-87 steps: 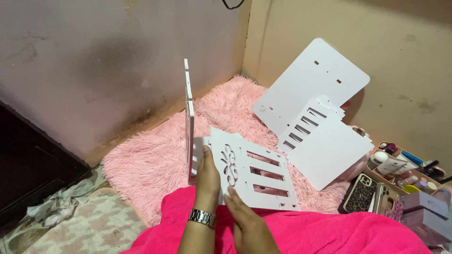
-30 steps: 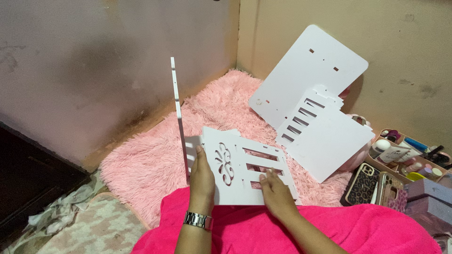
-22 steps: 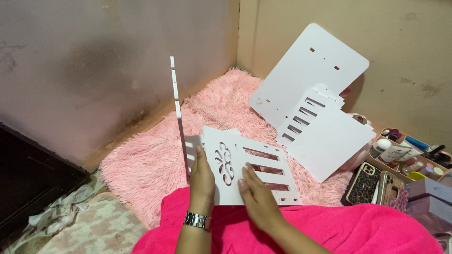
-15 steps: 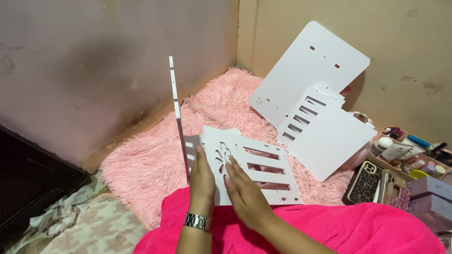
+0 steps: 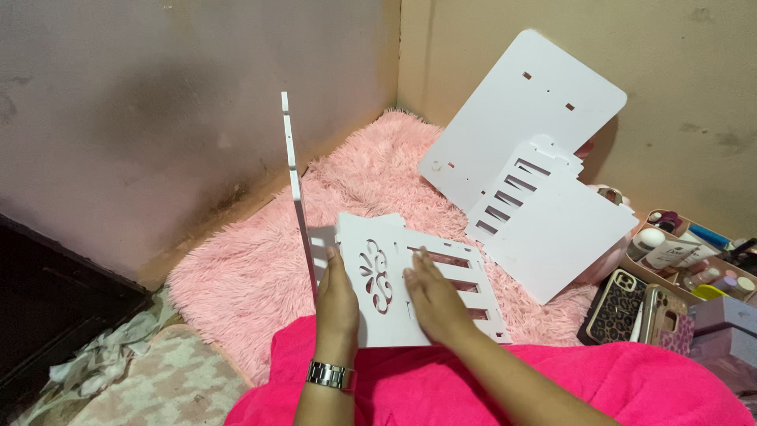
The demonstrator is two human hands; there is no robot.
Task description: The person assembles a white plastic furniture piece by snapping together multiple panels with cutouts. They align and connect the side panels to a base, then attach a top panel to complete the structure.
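On the bright pink lap, the right hand point(image 5: 432, 296) has slid back, fingers flat on the white slotted cut-out panel point(image 5: 414, 288); the left hand point(image 5: 337, 293) grips its edge (upright thin white board point(image 5: 293, 185) alongside).

Head view, steeply down, close

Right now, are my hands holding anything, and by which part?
The left hand steadies the upright white panel near its bottom edge. The right hand lies flat on the slotted white panel, pressing rather than gripping it.
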